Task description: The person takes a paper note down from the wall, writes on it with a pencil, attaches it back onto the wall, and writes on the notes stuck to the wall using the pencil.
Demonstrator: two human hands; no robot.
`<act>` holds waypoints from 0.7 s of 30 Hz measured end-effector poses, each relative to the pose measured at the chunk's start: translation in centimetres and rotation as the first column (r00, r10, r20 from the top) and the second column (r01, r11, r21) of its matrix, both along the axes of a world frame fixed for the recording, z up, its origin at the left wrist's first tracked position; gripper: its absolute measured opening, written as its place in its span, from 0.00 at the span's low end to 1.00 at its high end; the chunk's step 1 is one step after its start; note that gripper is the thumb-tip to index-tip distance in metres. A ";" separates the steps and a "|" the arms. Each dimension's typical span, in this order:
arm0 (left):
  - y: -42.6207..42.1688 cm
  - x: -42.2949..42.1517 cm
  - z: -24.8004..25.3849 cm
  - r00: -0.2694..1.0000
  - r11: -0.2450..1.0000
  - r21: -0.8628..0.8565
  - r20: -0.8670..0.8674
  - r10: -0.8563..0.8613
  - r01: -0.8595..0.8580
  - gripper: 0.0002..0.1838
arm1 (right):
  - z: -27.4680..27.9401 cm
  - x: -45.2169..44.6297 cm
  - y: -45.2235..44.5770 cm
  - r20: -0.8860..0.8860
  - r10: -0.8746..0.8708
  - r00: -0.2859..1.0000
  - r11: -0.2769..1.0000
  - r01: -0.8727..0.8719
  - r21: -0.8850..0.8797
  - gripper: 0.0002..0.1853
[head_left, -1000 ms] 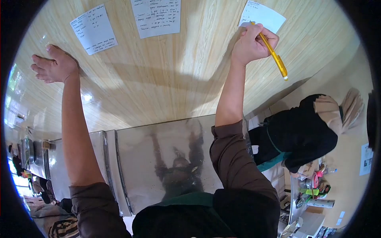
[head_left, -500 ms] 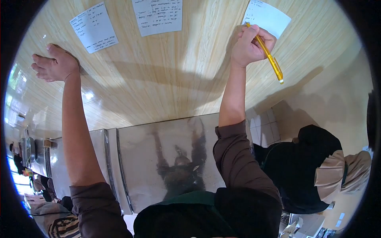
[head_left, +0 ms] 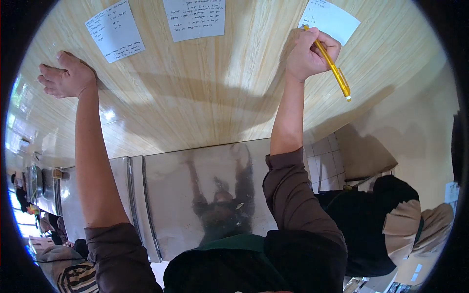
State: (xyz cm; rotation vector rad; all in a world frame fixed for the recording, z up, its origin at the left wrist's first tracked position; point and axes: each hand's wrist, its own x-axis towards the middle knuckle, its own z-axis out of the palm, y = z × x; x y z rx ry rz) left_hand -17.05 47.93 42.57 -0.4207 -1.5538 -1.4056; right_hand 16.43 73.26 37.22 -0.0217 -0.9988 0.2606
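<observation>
My right hand (head_left: 312, 52) grips a yellow pen (head_left: 333, 66), its tip at the lower left edge of a white paper (head_left: 332, 22) with a few written lines. My left hand (head_left: 67, 75) rests on the wood-patterned surface (head_left: 195, 107) with its fingers spread and nothing in it. To the right of that hand is a handwritten sheet (head_left: 116, 31). Another handwritten sheet (head_left: 195, 18) lies at the top, between the first sheet and the paper by the pen.
A shiny metal surface (head_left: 176, 195) below reflects a figure. At the lower right is a person in black (head_left: 364, 224) near a brown panel (head_left: 366, 154). Metal containers (head_left: 35, 180) stand at the far left, and another person (head_left: 73, 268) is at the lower left.
The person at the right has moved down and away, uncovering floor tiles and the brown panel. The sheets sit slightly higher in view. My right hand keeps hold of the pen.
</observation>
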 end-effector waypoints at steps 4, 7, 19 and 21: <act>0.0 0.3 0.1 1.000 1.000 0.008 0.016 -0.006 0.006 0.44 | 0.5 -0.1 -0.5 -0.023 0.004 1.000 1.000 -0.004 -0.031 0.09; 0.1 0.4 0.1 1.000 1.000 0.010 0.024 -0.010 0.010 0.44 | 0.7 -0.1 -0.7 -0.030 -0.012 0.999 0.999 0.011 -0.043 0.09; 0.0 -0.2 -0.2 1.000 1.000 0.012 -0.017 -0.010 0.011 0.44 | 0.3 0.1 -0.4 -0.026 -0.002 1.000 0.998 0.000 -0.063 0.09; 0.1 -0.1 -0.1 1.000 1.000 0.016 -0.012 -0.012 0.013 0.44 | 0.1 0.2 -0.2 -0.026 0.014 1.000 0.998 -0.016 -0.069 0.10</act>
